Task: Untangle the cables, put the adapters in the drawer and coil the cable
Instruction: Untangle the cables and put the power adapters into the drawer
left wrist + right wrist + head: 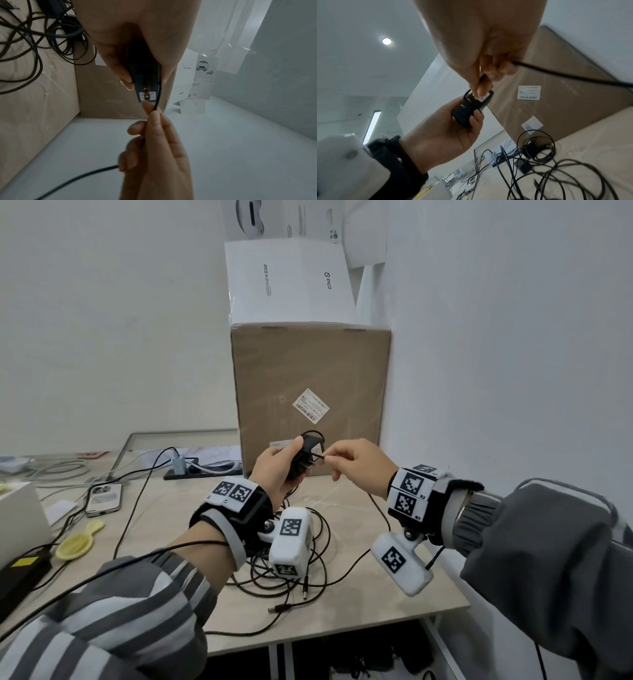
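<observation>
My left hand [279, 465] grips a black plug-in adapter [305, 455] above the table, prongs facing the right hand. In the left wrist view the adapter [145, 79] sits between thumb and fingers. My right hand [346, 462] pinches its thin black cable [157, 97] just beside the adapter body; the cable [565, 73] runs on out of that hand. A tangle of black cables [291, 573] with loose barrel plugs lies on the table below both hands. Another black adapter [531, 148] lies within that tangle.
A tall cardboard box [311, 398] stands right behind the hands, with a white box [291, 278] on top. A wall is close on the right. At left lie a phone [104, 498], a yellow brush [80, 541], a power strip [198, 469] and a black power brick [20, 571].
</observation>
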